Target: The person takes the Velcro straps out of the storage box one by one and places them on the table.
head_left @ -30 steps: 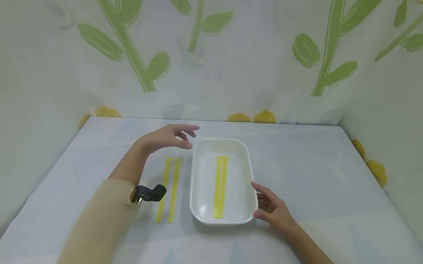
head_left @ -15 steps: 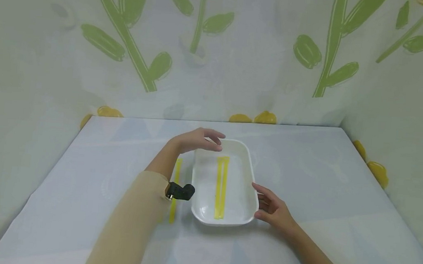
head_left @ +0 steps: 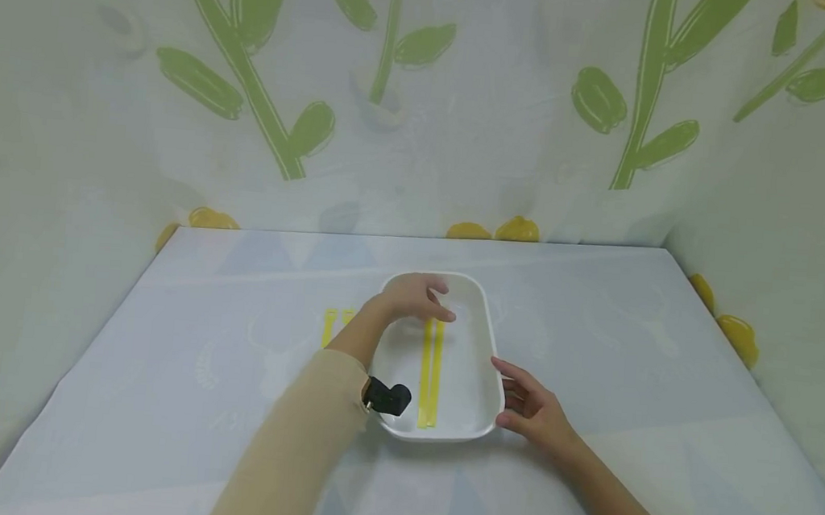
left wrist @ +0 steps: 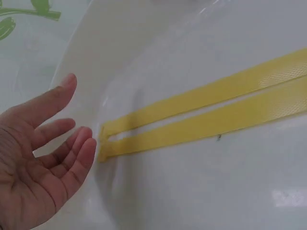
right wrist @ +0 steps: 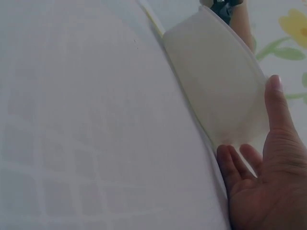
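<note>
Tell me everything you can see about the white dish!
The white dish is an open, rounded rectangle, smooth and shiny, maybe plastic, with raised sides and a thin rim. It sits upright on the table. Two yellow strips lie inside; the left hand is over its far part, and the right hand touches its side.

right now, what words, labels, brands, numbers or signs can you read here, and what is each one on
No readable text in any view.
Yellow strips in the white tray: fine texture, no legible lettering.
Yellow strips beside the tray: nothing legible.
Tabletop: faint marks, too blurred to read.
Black device on the left wrist: no readable marking.
</note>
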`<state>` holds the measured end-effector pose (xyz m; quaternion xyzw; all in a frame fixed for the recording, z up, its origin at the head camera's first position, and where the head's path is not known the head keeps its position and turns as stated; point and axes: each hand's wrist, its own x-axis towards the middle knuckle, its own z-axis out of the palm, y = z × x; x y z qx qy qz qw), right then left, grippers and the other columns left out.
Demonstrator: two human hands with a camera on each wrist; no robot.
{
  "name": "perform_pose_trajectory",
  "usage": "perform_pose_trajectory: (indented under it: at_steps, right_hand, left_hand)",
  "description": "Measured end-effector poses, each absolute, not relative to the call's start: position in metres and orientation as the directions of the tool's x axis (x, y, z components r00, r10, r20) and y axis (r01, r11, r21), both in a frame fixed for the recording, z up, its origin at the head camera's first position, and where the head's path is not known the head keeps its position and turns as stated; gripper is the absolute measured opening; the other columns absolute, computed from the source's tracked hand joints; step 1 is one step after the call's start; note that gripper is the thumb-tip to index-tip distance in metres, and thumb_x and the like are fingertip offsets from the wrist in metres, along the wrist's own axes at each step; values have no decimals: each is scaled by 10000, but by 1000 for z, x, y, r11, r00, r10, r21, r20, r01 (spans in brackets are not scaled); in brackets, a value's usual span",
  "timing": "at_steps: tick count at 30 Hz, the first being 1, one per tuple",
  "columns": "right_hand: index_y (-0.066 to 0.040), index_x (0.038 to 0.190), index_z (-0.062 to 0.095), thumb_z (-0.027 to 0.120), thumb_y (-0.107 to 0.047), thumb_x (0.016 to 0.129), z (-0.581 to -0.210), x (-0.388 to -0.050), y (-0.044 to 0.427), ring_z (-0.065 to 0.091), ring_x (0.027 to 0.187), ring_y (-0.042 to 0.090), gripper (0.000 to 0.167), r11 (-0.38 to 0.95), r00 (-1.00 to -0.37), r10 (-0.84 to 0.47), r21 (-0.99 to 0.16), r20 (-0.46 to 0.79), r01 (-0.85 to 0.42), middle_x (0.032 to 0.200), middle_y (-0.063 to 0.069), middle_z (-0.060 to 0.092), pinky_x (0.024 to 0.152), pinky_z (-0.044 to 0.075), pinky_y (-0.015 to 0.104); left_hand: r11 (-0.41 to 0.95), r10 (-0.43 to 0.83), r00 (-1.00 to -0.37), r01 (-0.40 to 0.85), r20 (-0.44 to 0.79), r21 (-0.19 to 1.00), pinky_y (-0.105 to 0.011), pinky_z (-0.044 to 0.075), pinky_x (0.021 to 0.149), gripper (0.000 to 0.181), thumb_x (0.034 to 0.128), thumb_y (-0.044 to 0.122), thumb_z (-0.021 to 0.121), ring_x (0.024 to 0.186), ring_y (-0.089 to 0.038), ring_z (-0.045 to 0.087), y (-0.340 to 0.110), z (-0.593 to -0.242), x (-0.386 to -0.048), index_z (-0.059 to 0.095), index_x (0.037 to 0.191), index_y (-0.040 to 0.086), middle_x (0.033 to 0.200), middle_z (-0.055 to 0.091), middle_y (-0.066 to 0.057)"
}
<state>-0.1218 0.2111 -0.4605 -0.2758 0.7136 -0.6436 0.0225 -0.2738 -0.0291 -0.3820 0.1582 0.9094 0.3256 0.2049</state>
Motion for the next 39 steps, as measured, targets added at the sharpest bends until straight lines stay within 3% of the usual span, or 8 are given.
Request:
perform_pose_trajectory:
  at_steps: [5,13,27,34,39]
  right_hand:
    - [67,1394,360,689,-31,838,-460,-122,211,591,1073,75,654,9,-841,-426,-928,333,-372,1369,-96,484,865,508,221]
    - [83,1389,357,684,-32,841,-460,-123,211,591,1073,73,649,-20,-830,-435,-925,349,-379,1370,-101,490,869,505,217]
    - [80,1388,361,675,7,836,-456,-122,211,588,1079,68,639,25,-848,-421,-931,321,-364,1384,-124,476,863,509,220]
    - [70,1388,367,680,-26,844,-456,-122,211,593,1071,46,634,40,-856,-414,-933,311,-358,1377,-154,476,851,509,213]
    - [77,1383,368,682,-41,847,-458,-122,212,592,1074,58,633,22,-846,-416,-926,335,-377,1375,-134,485,860,506,212]
  left_hand:
    - [742,396,-886,153,-243,652,-278,487,792,640,744,287,806,883,-167,589,-24,-394,-272,556,1291,68,1070,642,-75]
    - [751,437,-877,235,-197,617,-309,459,895,674,673,140,851,970,-228,561,-23,-407,-269,555,1264,6,1031,621,-121]
    - [749,454,-872,262,-184,608,-309,458,874,466,724,168,821,945,-206,529,-19,-407,-268,642,1138,52,1045,609,-82]
    - [696,507,-851,310,-138,648,-229,422,731,420,775,169,778,822,-152,492,-15,-409,-268,640,1151,42,886,564,-33]
    - [651,511,-851,294,-118,700,-218,444,689,426,831,197,727,804,-150,531,-15,-408,-268,600,1203,33,934,611,-66]
